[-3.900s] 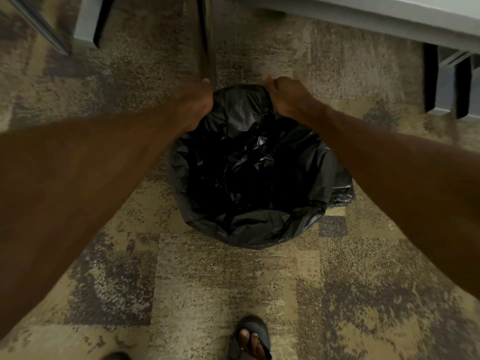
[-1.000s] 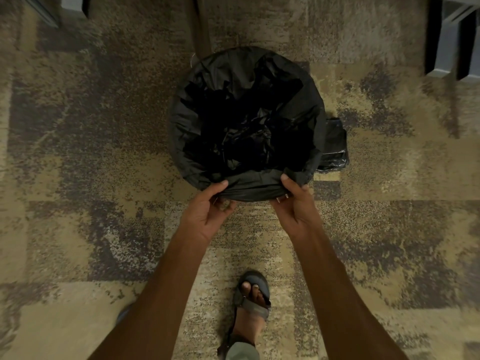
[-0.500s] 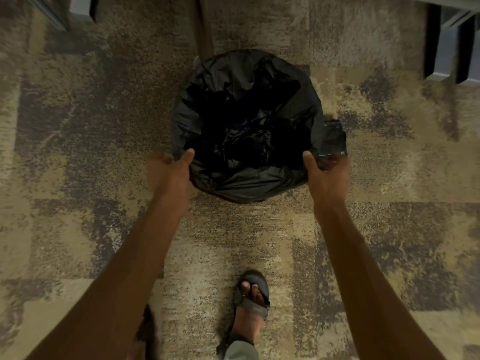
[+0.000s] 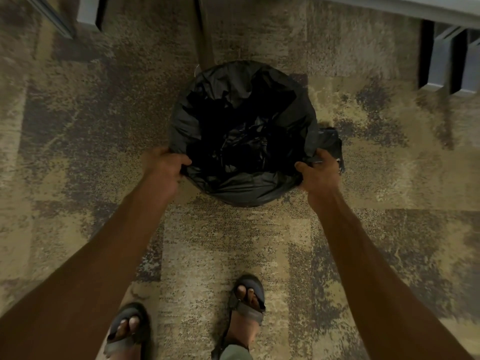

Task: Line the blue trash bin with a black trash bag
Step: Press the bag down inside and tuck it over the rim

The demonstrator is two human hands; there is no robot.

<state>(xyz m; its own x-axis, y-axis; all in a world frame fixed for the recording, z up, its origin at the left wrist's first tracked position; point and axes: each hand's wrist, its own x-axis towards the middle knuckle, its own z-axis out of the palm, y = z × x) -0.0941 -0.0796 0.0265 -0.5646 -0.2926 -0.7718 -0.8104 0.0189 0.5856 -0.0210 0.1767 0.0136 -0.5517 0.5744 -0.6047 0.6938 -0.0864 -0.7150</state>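
Note:
A round bin stands on the carpet, fully covered by a black trash bag (image 4: 244,131) folded over its rim; none of the bin's blue shows. My left hand (image 4: 163,166) grips the bagged rim at its near left, thumb inside. At the near right of the rim my right hand (image 4: 320,172) clasps the bag the same way. A loose flap of bag (image 4: 331,144) hangs off the right side behind my right hand.
The floor is patterned beige and grey carpet (image 4: 233,242). A thin dark pole (image 4: 205,29) rises just behind the bin. Grey furniture legs (image 4: 441,61) stand at the far right and another grey leg (image 4: 88,9) at the far left. My sandalled feet (image 4: 246,302) are below.
My hands slid from the near edge of the rim outward to its left and right sides, and have closed on the bag there.

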